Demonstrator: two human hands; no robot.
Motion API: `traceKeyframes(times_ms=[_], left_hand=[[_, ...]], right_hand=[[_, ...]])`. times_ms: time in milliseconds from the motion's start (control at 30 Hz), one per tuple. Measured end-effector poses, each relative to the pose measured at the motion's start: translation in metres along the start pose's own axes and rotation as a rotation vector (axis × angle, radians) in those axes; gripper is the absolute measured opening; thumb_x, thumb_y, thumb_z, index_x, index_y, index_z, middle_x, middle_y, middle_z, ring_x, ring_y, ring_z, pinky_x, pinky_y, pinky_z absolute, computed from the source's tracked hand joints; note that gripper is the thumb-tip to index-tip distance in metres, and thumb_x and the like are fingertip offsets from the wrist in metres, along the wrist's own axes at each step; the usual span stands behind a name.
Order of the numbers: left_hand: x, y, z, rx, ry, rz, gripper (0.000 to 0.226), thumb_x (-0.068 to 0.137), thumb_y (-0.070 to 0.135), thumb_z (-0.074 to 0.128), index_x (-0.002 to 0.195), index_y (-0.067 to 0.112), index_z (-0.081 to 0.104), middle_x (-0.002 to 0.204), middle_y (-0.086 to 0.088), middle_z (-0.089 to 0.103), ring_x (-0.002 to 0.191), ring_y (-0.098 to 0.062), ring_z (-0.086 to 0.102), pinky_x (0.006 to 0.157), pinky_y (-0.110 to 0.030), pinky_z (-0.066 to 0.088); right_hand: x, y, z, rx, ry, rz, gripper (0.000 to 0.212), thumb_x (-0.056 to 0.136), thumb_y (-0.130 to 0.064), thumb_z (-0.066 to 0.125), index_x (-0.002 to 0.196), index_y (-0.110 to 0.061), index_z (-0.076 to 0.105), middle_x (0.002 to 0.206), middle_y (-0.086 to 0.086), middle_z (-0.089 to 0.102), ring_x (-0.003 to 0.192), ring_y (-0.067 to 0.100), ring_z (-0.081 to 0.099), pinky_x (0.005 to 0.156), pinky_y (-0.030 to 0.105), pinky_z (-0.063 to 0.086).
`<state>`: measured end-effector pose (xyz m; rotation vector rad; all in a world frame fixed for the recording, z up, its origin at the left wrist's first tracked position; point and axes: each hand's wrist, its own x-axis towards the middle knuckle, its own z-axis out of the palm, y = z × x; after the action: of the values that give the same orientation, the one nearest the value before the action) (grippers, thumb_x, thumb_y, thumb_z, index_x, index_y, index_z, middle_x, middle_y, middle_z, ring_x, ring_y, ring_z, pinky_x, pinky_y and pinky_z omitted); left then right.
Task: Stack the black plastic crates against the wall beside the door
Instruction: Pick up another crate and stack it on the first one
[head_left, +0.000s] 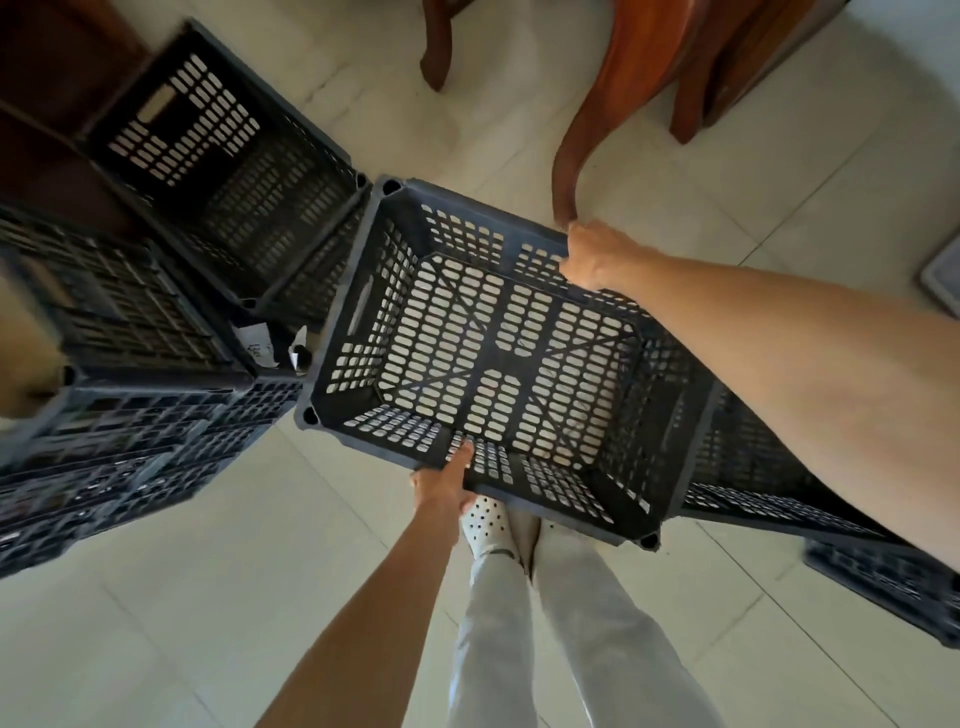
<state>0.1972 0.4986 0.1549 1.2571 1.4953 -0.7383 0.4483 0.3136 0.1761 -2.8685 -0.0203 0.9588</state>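
I hold an empty black perforated crate (493, 358) above the tiled floor, its opening facing up at me. My left hand (444, 486) grips the near long rim, fingers curled inside. Around the far rim, close to the right corner, my right hand (595, 254) is closed. A second empty black crate (234, 171) stands at the upper left, touching the held one at a corner. A tall stack of black crates (130, 364) rises at the left. More black crates (779, 483) lie under my right arm at the right.
Dark wooden chair or table legs (576, 150) stand just beyond the held crate. Dark wooden furniture (47, 78) fills the top left corner. My legs and a white perforated shoe (485, 522) are under the crate. Scraps of paper (260, 343) lie between the crates.
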Motion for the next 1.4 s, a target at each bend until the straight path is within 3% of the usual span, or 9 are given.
traceKeyframes(times_ms=[267, 467, 567, 700, 967, 1033, 1133, 1267, 1400], left_hand=[[-0.099, 0.020, -0.086, 0.049, -0.072, 0.143, 0.063, 0.084, 0.030, 0.078, 0.135, 0.006, 0.048, 0.123, -0.018, 0.067, 0.110, -0.038, 0.067, 0.060, -0.026, 0.046], [-0.133, 0.042, -0.135, 0.242, -0.055, 0.304, 0.061, 0.086, 0.033, 0.076, 0.133, 0.007, 0.048, 0.125, -0.015, 0.066, 0.103, -0.031, 0.068, 0.052, -0.022, 0.047], [-0.144, 0.050, -0.149, 0.292, -0.086, 0.366, 0.049, 0.086, 0.028, 0.076, 0.124, 0.009, 0.050, 0.123, -0.015, 0.066, 0.101, -0.030, 0.068, 0.075, -0.030, 0.055], [-0.155, 0.055, -0.150, 0.419, -0.126, 0.441, 0.045, 0.086, 0.027, 0.076, 0.117, 0.011, 0.048, 0.096, -0.008, 0.065, 0.087, -0.022, 0.069, 0.085, -0.034, 0.059], [-0.198, 0.040, -0.080, 0.779, -0.288, 0.584, 0.040, 0.088, 0.019, 0.074, 0.118, 0.007, 0.050, 0.125, -0.016, 0.064, 0.110, -0.036, 0.065, 0.098, -0.055, 0.052], [-0.210, 0.026, -0.049, 0.972, -0.281, 0.656, 0.052, 0.089, 0.026, 0.073, 0.129, 0.002, 0.048, 0.122, -0.018, 0.065, 0.099, -0.032, 0.068, 0.082, -0.046, 0.059], [-0.235, -0.003, -0.002, 1.318, -0.249, 0.841, 0.055, 0.090, 0.038, 0.069, 0.129, 0.004, 0.049, 0.110, -0.014, 0.066, 0.074, -0.020, 0.065, 0.055, -0.026, 0.052], [-0.269, -0.059, 0.062, 1.641, -0.295, 1.008, 0.052, 0.091, 0.038, 0.065, 0.127, 0.003, 0.051, 0.122, -0.018, 0.063, 0.109, -0.036, 0.064, 0.093, -0.043, 0.055], [-0.312, -0.133, 0.118, 1.889, -0.399, 1.170, 0.038, 0.093, 0.034, 0.060, 0.114, 0.002, 0.057, 0.117, -0.021, 0.067, 0.106, -0.036, 0.065, 0.087, -0.037, 0.055]], right_hand=[[-0.117, -0.006, -0.084, 0.086, -0.105, 0.053, 0.043, 0.096, -0.024, 0.049, 0.132, -0.001, 0.047, 0.119, 0.018, 0.058, 0.095, 0.030, 0.058, 0.074, 0.035, 0.044], [-0.194, -0.002, -0.095, 0.185, -0.089, 0.178, 0.037, 0.096, -0.022, 0.048, 0.126, -0.002, 0.051, 0.102, 0.013, 0.057, 0.080, 0.026, 0.053, 0.059, 0.029, 0.039], [-0.230, 0.008, -0.089, 0.265, -0.097, 0.212, 0.037, 0.096, -0.023, 0.048, 0.124, 0.001, 0.053, 0.110, 0.016, 0.061, 0.084, 0.027, 0.055, 0.069, 0.031, 0.043], [-0.282, 0.033, -0.070, 0.358, -0.097, 0.283, 0.037, 0.098, -0.026, 0.045, 0.121, 0.002, 0.055, 0.105, 0.016, 0.061, 0.085, 0.026, 0.055, 0.074, 0.032, 0.043], [-0.409, 0.123, 0.004, 0.562, -0.068, 0.537, 0.047, 0.099, -0.031, 0.044, 0.134, 0.001, 0.049, 0.133, 0.016, 0.054, 0.115, 0.033, 0.055, 0.087, 0.035, 0.045], [-0.447, 0.148, 0.029, 0.618, -0.082, 0.611, 0.046, 0.101, -0.030, 0.042, 0.131, 0.003, 0.052, 0.132, 0.017, 0.055, 0.114, 0.034, 0.056, 0.091, 0.038, 0.047], [-0.508, 0.179, 0.072, 0.703, -0.069, 0.726, 0.044, 0.101, -0.031, 0.042, 0.123, 0.004, 0.058, 0.124, 0.019, 0.060, 0.111, 0.035, 0.059, 0.094, 0.041, 0.049], [-0.598, 0.204, 0.132, 0.812, -0.045, 0.929, 0.045, 0.099, -0.032, 0.045, 0.126, 0.002, 0.055, 0.125, 0.019, 0.059, 0.110, 0.033, 0.058, 0.092, 0.038, 0.048], [-0.690, 0.225, 0.188, 0.957, -0.053, 1.092, 0.041, 0.096, -0.028, 0.050, 0.126, 0.000, 0.054, 0.120, 0.017, 0.061, 0.098, 0.030, 0.058, 0.088, 0.035, 0.049]])
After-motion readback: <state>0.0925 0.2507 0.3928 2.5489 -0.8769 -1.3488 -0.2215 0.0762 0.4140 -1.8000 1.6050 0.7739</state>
